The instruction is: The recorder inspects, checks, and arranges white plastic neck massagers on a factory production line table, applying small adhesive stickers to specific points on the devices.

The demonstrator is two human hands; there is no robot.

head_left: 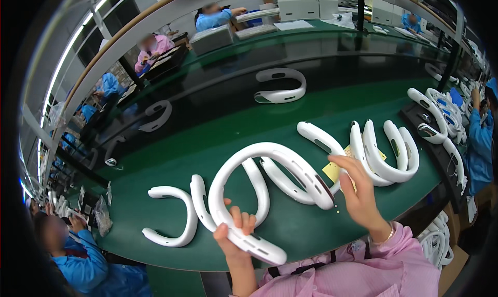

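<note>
Head view | my left hand (pixel 236 235) clamps the white neckband (pixel 259 178) near-centre, tilted up for inspection | right hand (pixel 358 191), fingers together, reaches its far end beside the yellow sticker sheet (pixel 332 170) | more bands on green table (pixel 207 141).

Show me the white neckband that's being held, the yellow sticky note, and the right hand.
held white neckband (pixel 259 153), head view, top of its curve
yellow sticky note (pixel 332 170), head view, bare left part
right hand (pixel 360 193), head view, back of hand

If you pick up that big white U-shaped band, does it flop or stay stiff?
Probably stiff: the white U-shaped band keeps its curve though the left hand grips only one end. It looks light, and its glossy surface may be slippery.
</note>
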